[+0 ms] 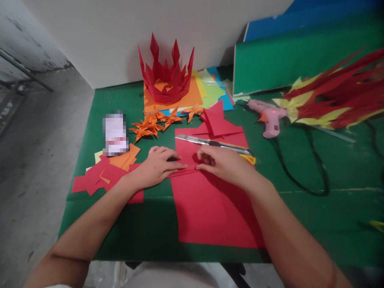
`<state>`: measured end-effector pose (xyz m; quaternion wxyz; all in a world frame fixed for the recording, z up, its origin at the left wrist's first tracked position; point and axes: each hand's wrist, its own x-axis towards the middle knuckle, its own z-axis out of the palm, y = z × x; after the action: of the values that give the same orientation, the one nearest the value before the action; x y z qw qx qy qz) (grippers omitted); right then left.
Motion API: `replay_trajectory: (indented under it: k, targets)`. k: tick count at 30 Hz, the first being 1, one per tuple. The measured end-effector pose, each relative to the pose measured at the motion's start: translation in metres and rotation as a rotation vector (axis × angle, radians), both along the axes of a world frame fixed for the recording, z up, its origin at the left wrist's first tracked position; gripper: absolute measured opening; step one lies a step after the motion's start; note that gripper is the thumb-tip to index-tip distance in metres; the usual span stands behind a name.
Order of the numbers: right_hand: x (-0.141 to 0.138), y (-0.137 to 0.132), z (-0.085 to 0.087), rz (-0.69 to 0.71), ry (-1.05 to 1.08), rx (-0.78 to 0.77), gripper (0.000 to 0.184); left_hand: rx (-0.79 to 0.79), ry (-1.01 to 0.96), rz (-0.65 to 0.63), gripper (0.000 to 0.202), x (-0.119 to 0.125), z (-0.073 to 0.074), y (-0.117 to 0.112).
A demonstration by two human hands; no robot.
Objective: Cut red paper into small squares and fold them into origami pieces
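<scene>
A narrow folded edge of red paper (189,171) lies over large red sheets (204,216) on the green tabletop. My left hand (157,166) holds that fold down at its left end, thumb and index finger against it. Thumb and bent fingers of my right hand (223,162) pinch the same fold a little further right. Just beyond my right hand, a utility knife (210,142) with its blade out rests across the red sheets. Part of a yellow-handled item (249,159) shows beside the knife. A folded red paper piece (220,120) sits behind it.
A red paper crown (168,90) stands on coloured sheets at the back. Orange paper stars (148,127), a blurred-out phone (115,134) and red scraps (102,176) lie left. To the right are a pink glue gun (270,116), its black cord (312,192) and red-yellow paper streamers (339,96).
</scene>
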<state>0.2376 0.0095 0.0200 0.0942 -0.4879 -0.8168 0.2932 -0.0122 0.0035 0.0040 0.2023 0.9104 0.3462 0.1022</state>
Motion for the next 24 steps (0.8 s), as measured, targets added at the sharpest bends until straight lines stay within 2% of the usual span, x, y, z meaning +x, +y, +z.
replay_trajectory:
  k: [7,15,24]
  targets:
    - [-0.001,0.000,0.005,0.034,-0.057,-0.011,0.019,0.012,-0.012,0.001,0.029,0.000,-0.001,0.000]
    - [-0.010,-0.004,0.006,0.061,-0.027,-0.021,0.018,0.001,-0.003,-0.004,0.031,0.000,0.000,0.001]
    - [-0.016,-0.007,0.002,-0.023,0.023,-0.107,0.016,-0.032,0.008,0.014,0.029,0.001,0.002,0.001]
